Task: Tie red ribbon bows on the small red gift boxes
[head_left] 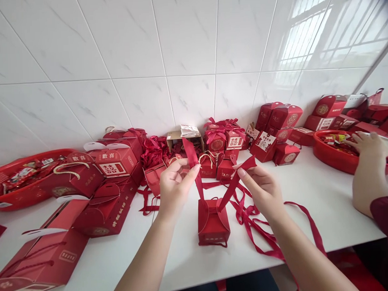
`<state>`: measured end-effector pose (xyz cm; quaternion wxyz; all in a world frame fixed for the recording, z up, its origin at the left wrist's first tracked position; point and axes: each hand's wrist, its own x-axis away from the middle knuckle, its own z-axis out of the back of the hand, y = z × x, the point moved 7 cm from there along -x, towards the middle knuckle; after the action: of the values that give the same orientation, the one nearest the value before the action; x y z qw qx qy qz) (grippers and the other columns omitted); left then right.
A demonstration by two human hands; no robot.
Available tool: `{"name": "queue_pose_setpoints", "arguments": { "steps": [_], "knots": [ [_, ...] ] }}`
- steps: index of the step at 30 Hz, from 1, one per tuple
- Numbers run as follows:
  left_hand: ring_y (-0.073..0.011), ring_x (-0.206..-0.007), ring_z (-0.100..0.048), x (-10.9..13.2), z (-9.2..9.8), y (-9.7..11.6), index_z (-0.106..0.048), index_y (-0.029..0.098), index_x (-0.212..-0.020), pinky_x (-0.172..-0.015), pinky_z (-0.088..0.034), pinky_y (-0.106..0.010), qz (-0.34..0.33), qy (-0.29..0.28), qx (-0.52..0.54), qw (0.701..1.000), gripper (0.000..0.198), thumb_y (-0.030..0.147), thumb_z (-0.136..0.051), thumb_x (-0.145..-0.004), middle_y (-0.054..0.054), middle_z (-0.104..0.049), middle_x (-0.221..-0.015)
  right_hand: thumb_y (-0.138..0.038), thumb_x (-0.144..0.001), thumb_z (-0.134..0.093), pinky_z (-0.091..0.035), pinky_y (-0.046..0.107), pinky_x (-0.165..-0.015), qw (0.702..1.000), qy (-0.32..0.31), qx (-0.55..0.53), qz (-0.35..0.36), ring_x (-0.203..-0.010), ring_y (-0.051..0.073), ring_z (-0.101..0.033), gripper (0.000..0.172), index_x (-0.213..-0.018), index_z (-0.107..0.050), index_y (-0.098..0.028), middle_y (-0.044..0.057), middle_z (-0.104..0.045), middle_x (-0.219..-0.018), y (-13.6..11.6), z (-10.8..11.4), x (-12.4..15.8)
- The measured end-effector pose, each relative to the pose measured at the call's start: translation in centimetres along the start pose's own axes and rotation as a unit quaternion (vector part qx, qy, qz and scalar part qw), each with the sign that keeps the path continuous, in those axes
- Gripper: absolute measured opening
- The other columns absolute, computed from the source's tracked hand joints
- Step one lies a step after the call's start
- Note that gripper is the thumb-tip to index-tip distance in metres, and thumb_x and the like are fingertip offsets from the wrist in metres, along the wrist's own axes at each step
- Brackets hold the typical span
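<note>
A small red gift box [214,227] stands on the white table in front of me, its top flaps folded together. A dark red ribbon [228,196] comes up from the box top in two ends, spread in a V. My left hand [178,182] pinches one end between thumb and fingers, with the tip sticking up above it. The other end is pinched by my right hand [262,187], above and to the right of the box. More loose ribbon [247,215] trails over the table to the right of the box.
Red gift boxes [113,161] are stacked at left and along the tiled wall. A heap of ribbon [156,152] lies behind my left hand. Red baskets of sweets stand left [0,199] and right [328,162]. Another person's hand [369,145] reaches over the right basket.
</note>
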<state>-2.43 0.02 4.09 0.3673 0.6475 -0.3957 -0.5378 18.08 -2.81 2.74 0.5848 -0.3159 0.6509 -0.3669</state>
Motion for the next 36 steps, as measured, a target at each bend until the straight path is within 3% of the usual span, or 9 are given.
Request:
{"name": "queue_pose_setpoints", "arguments": {
  "steps": [3,8,12,18,27,32,36],
  "knots": [
    [-0.0145,-0.074,-0.06,0.0,0.2,-0.3,-0.072,0.017,-0.083,-0.068,-0.047,-0.024,0.007,-0.003,-0.013,1.0,0.018,0.03,-0.074,-0.072,-0.002,-0.068,-0.078,-0.033,-0.087,-0.061,-0.052,0.031,-0.074,1.0,0.008,0.016,0.004,-0.08,0.017,-0.064,0.013,-0.091,-0.07,-0.023,0.002,-0.07,-0.085,-0.2,0.5,-0.1],
    [-0.0116,-0.063,-0.057,0.3,1.1,-1.3,-0.074,0.018,-0.078,-0.059,-0.045,-0.022,0.017,0.018,-0.009,1.0,0.017,0.034,-0.075,-0.071,0.001,-0.065,-0.066,-0.033,-0.087,-0.061,-0.052,0.031,-0.074,0.999,0.024,0.023,0.01,-0.08,0.018,-0.065,0.014,-0.09,-0.071,-0.024,0.002,-0.071,-0.085,-0.5,1.5,-0.1],
    [-0.0127,-0.068,-0.061,0.4,1.5,-0.7,-0.073,0.018,-0.08,-0.064,-0.049,-0.023,-0.002,0.051,0.028,0.998,0.017,0.029,-0.079,-0.067,0.0,-0.068,-0.07,-0.036,-0.084,-0.064,-0.052,0.031,-0.072,0.999,0.035,0.029,-0.001,-0.079,0.019,-0.065,0.015,-0.085,-0.072,-0.023,0.002,-0.071,-0.083,-0.5,1.8,-0.3],
    [-0.0141,-0.074,-0.065,0.2,0.4,0.6,-0.072,0.018,-0.081,-0.072,-0.052,-0.025,-0.024,0.03,0.057,0.998,0.015,0.024,-0.078,-0.068,-0.001,-0.07,-0.076,-0.038,-0.082,-0.066,-0.048,0.028,-0.061,0.999,0.024,-0.012,-0.045,-0.068,0.016,-0.058,0.018,-0.077,-0.067,-0.02,0.001,-0.062,-0.068,-0.5,0.5,-1.1],
    [-0.0132,-0.074,-0.067,0.4,0.1,1.3,-0.068,0.02,-0.081,-0.074,-0.052,-0.025,-0.041,0.037,0.074,0.996,0.013,0.025,-0.076,-0.071,0.001,-0.07,-0.075,-0.041,-0.085,-0.062,-0.041,0.025,-0.056,1.0,0.001,-0.005,-0.013,-0.063,0.012,-0.048,0.026,-0.071,-0.062,-0.019,-0.001,-0.053,-0.066,-1.6,-0.8,-1.9],
    [-0.0145,-0.079,-0.068,0.4,-0.6,1.5,-0.066,0.02,-0.083,-0.081,-0.052,-0.028,-0.04,-0.014,0.094,0.995,0.009,0.025,-0.072,-0.077,0.001,-0.07,-0.077,-0.035,-0.085,-0.063,-0.04,0.023,-0.057,0.999,-0.006,-0.032,-0.003,-0.061,0.01,-0.045,0.024,-0.068,-0.061,-0.019,-0.002,-0.049,-0.063,-1.8,-1.1,-1.8],
    [-0.0165,-0.08,-0.068,0.7,-1.6,1.8,-0.063,0.019,-0.085,-0.082,-0.052,-0.031,-0.037,-0.085,0.093,0.991,0.008,0.027,-0.066,-0.083,0.001,-0.068,-0.073,-0.035,-0.087,-0.061,-0.048,0.024,-0.059,0.996,-0.023,-0.085,-0.032,-0.06,0.011,-0.056,0.02,-0.074,-0.06,-0.02,-0.002,-0.059,-0.066,-1.6,-2.1,-2.0]
  ]
}}
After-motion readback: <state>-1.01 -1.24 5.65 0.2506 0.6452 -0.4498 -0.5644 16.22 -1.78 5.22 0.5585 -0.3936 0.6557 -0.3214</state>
